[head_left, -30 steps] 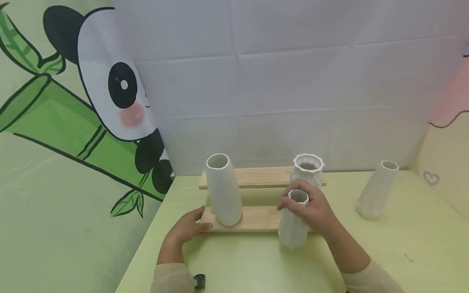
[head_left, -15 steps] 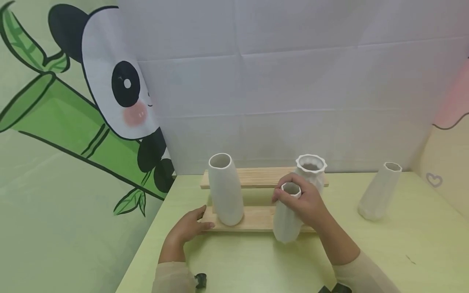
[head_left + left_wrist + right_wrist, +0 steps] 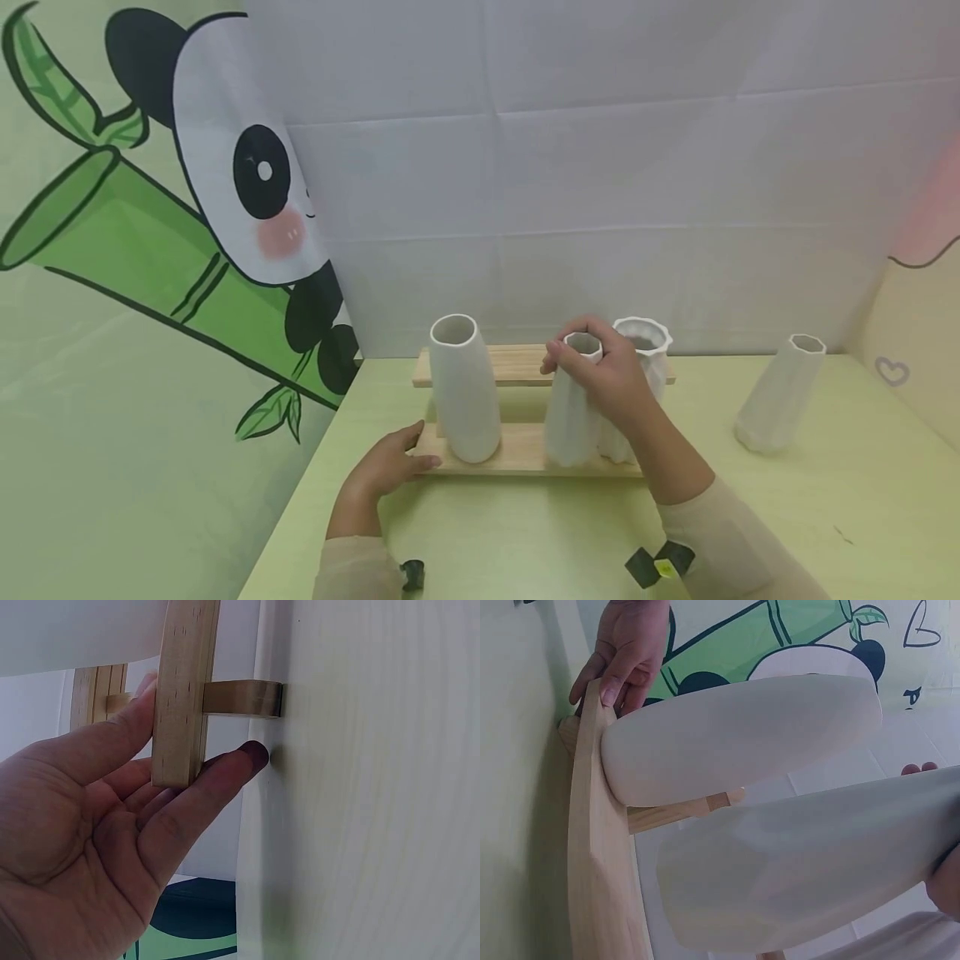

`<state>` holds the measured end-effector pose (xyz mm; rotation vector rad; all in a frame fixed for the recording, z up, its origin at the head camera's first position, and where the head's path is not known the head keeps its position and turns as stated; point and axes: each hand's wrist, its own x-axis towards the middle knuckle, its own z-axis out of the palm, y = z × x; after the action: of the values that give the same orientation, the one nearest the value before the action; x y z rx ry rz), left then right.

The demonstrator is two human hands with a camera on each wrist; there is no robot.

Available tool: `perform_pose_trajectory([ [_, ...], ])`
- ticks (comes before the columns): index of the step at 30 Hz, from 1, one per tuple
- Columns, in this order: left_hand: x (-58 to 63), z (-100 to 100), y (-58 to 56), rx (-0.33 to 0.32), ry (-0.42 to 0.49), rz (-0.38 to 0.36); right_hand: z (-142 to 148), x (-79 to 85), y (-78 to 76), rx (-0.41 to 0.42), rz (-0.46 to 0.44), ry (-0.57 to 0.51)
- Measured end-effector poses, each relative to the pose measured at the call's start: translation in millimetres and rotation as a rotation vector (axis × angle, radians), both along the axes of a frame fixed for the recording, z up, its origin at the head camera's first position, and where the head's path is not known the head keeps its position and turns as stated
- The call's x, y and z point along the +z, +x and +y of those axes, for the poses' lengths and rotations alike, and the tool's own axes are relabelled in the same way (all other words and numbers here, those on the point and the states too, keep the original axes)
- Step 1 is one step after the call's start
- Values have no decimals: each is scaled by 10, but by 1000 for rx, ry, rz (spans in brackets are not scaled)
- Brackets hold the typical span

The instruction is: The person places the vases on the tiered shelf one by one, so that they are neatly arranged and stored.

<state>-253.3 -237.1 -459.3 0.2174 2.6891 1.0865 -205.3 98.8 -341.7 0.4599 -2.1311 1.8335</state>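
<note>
My left hand [image 3: 386, 468] pinches the left end of a two-tier wooden rack [image 3: 517, 446]. In the left wrist view the thumb lies on the upper face of the board [image 3: 180, 712], fingers beneath it. My right hand [image 3: 611, 379] grips a white faceted vase [image 3: 570, 425] around its narrow neck. The right wrist view shows that vase's base [image 3: 705, 892] slightly apart from the front board [image 3: 592, 840]. A tall smooth white vase [image 3: 467, 400] stands on the rack's left part. Right of the held vase is a ruffle-rimmed white vase [image 3: 660, 367], partly hidden by my right hand.
Another white faceted vase [image 3: 776, 400] stands on the table [image 3: 862, 467] at the right. A white cloth [image 3: 585, 167] hangs behind the rack, and a panda-and-bamboo backdrop [image 3: 255, 217] covers the left side. Black straps sit near both wrists.
My right hand has raised the faceted vase and carried it left and back, from in front of the rack to over its front board. My left hand keeps its place on the rack.
</note>
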Motion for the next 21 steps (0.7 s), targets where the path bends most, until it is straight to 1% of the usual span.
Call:
perform_pose_trajectory([
  [4,3,0,1,4,-2,-2,-49,91,-45,-15,-11,-12],
  [9,-2,-1,-2,8,-13,-2,-99,208,-117,-20,12,-31],
  [16,-11,0,-3,8,-16,3,-139,354,-247,-56,12,-39],
  [21,-12,-1,-6,17,-17,-8,-158,431,-365,-83,40,-45],
])
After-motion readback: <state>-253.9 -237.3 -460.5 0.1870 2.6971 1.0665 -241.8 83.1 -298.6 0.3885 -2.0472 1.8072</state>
